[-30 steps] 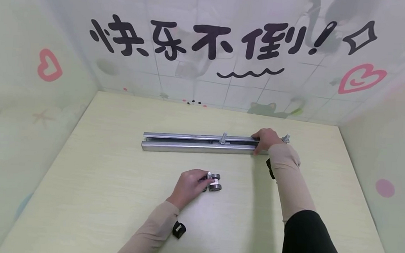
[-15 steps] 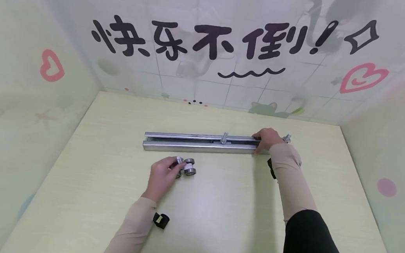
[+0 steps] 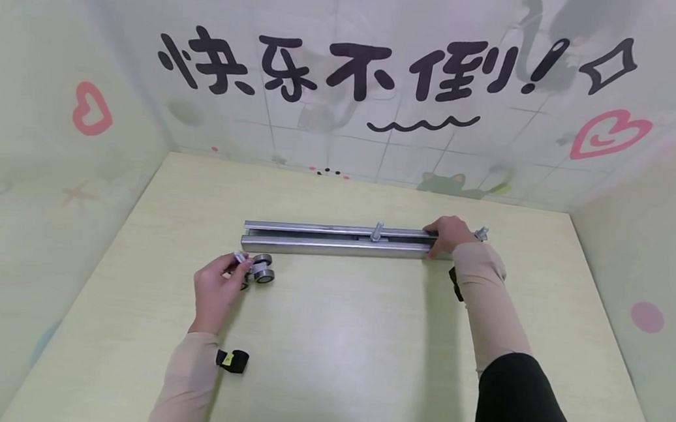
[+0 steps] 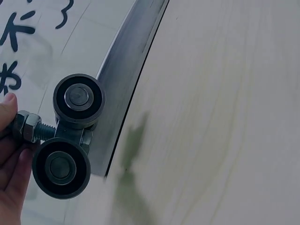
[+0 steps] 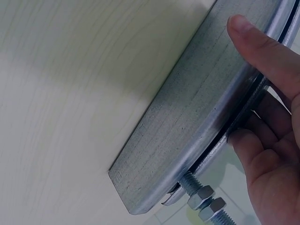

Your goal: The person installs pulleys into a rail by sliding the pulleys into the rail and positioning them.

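My left hand (image 3: 217,291) pinches a roller trolley (image 3: 260,269) by its bolt, just in front of the left end of a slotted metal rail (image 3: 306,244). In the left wrist view the trolley's dark wheels (image 4: 61,168) and the nuts (image 4: 32,126) on its threaded bolt show clearly, overlapping the rail's end. My right hand (image 3: 449,235) grips the rail near its right end, thumb on the near side and fingers over the far side. One bolt (image 3: 377,232) stands up from the slot around mid-rail. Another bolt (image 5: 201,197) with two nuts sticks out at the right end.
The rail lies on a pale wood-grain table (image 3: 335,341). A printed back wall (image 3: 320,131) with lettering rises behind it, and side walls (image 3: 634,271) flank the table. Black straps (image 3: 233,360) sit at both wrists.
My left hand has carried the trolley leftward and slightly away from me, from in front of the rail's middle to beside its left end. The right hand keeps its grip on the rail.
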### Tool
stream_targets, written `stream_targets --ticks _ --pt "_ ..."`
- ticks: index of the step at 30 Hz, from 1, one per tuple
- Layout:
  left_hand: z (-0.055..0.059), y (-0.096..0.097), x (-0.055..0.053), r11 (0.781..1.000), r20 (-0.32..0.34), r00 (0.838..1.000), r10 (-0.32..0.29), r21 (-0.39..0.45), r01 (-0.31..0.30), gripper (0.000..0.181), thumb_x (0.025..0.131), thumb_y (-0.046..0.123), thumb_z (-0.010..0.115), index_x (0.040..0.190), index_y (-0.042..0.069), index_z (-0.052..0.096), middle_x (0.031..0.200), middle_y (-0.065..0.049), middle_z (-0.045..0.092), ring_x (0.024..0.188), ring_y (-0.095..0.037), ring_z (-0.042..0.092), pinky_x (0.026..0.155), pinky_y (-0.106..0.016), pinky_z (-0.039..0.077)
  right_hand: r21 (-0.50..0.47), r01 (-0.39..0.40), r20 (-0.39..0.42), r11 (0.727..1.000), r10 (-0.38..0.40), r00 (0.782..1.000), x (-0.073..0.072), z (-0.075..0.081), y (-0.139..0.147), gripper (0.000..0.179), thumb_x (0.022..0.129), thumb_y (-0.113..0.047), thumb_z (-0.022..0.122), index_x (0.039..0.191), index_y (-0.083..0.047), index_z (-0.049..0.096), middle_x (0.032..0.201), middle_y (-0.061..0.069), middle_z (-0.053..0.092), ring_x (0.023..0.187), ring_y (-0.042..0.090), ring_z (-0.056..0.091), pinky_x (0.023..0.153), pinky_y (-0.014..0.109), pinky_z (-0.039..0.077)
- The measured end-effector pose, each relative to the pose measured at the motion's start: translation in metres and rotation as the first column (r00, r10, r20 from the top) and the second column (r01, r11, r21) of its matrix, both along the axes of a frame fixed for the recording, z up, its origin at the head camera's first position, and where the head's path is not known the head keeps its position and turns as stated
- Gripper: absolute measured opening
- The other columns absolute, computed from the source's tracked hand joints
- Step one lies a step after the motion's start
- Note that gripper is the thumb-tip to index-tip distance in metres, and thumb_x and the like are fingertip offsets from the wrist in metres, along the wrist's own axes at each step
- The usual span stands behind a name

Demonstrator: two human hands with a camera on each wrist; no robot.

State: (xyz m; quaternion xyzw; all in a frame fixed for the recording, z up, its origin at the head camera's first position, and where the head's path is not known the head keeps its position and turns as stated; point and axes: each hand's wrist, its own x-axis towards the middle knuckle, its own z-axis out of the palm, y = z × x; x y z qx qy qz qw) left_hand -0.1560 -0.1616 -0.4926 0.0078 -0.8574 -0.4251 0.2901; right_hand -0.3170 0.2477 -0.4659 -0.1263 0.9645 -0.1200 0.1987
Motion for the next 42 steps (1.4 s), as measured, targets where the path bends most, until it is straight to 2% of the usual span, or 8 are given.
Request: stream_targets --ticks 7,13,21,28,33,37,42 --pt "0.002 -0.021 -0.004 0.992 0.032 0.994 0.100 0.078 -0.102 0.013 0.078 0.003 0.069 0.087 -0.007 0.067 0.082 -0.020 0.068 0.069 0.016 0.048 0.063 0.000 0.040 -0.022 0.026 0.028 0.999 -0.025 0.999 0.001 0.002 0.004 0.070 0.058 -0.014 0.083 0.122 -0.004 0.056 0.126 0.022 0.051 0.115 0.040 0.045 0.098 0.049 0.037" --pt "0.001 -0.038 -0.011 0.977 0.095 0.980 0.177 0.106 -0.187 0.014 0.081 0.004 0.066 0.090 -0.007 0.067 0.086 -0.020 0.068 0.072 0.020 0.047 0.068 0.000 0.040 -0.022 0.023 0.028 0.999 -0.022 0.999 0.003 0.002 0.005 0.069 0.059 -0.014 0.083 0.122 -0.004 0.056 0.125 0.022 0.051 0.115 0.040 0.045 0.098 0.048 0.038" --pt "-0.003 -0.050 -0.021 0.959 0.144 0.969 0.198 0.177 -0.222 0.021 0.085 0.010 0.062 0.095 -0.008 0.065 0.094 -0.022 0.066 0.072 0.016 0.049 0.066 -0.001 0.042 -0.018 0.018 0.012 1.000 -0.018 1.000 0.004 0.004 0.006 0.070 0.058 -0.016 0.083 0.121 -0.003 0.057 0.124 0.023 0.052 0.113 0.041 0.047 0.097 0.049 0.038" --pt "-0.004 -0.055 -0.031 0.953 0.197 0.956 0.216 0.169 -0.251 0.022 0.086 0.011 0.060 0.098 -0.007 0.065 0.098 -0.022 0.066 0.074 0.012 0.050 0.068 -0.002 0.043 -0.032 0.014 0.011 0.999 -0.013 1.000 0.001 0.001 0.006 0.070 0.056 -0.016 0.084 0.120 -0.004 0.058 0.124 0.023 0.053 0.112 0.041 0.047 0.096 0.049 0.039" --pt "-0.005 -0.055 -0.041 0.960 0.229 0.949 0.218 0.123 -0.250 0.023 0.088 0.013 0.059 0.101 -0.005 0.065 0.100 -0.019 0.066 0.081 -0.006 0.058 0.070 -0.006 0.045 -0.028 0.013 0.005 1.000 -0.013 1.000 -0.001 -0.002 0.005 0.070 0.056 -0.017 0.084 0.120 -0.005 0.058 0.123 0.022 0.054 0.113 0.040 0.047 0.097 0.048 0.039" --pt "-0.005 -0.054 -0.047 0.958 0.250 0.947 0.202 0.149 -0.244 0.024 0.088 0.012 0.058 0.103 -0.005 0.064 0.103 -0.019 0.065 0.090 -0.024 0.062 0.074 -0.011 0.049 -0.026 0.001 -0.014 1.000 -0.002 1.000 -0.002 -0.003 0.004 0.069 0.055 -0.017 0.084 0.119 -0.005 0.059 0.121 0.021 0.055 0.112 0.039 0.048 0.097 0.047 0.039" --pt "-0.006 -0.052 -0.054 0.960 0.267 0.949 0.170 0.174 -0.221 0.024 0.089 0.010 0.056 0.105 -0.006 0.062 0.104 -0.020 0.064 0.094 -0.027 0.061 0.077 -0.016 0.050 -0.025 -0.013 -0.033 1.000 0.012 0.999 -0.002 -0.004 0.004 0.069 0.055 -0.018 0.084 0.118 -0.005 0.060 0.120 0.021 0.056 0.110 0.039 0.050 0.096 0.046 0.040"
